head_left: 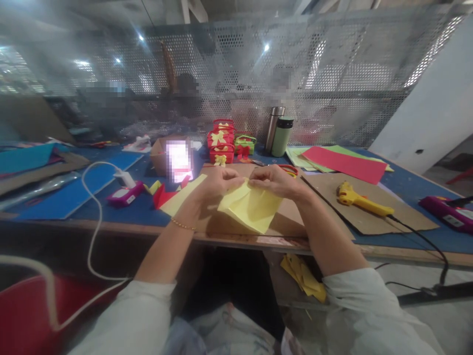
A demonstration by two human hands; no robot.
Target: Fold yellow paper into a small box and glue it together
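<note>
at a blue table, seen from the head camera, a person handles a creased sheet of yellow paper over a brown board, close to the table's front edge. the left hand, a bead bracelet at its wrist, pinches the paper's upper edge between thumb and fingers; the right hand pinches the same edge, its fingertips just beside the left's. the sheet slopes down toward the person; whether it touches the board cannot be told. a pale yellow strip lies beside the left hand, and scissors show behind the right. farther right, a yellow glue gun rests on cardboard, near a red sheet. beyond the hands, red boxes with yellow bows stand stacked next to a green box and two flasks. a lit screen leans by a carton at left.
</note>
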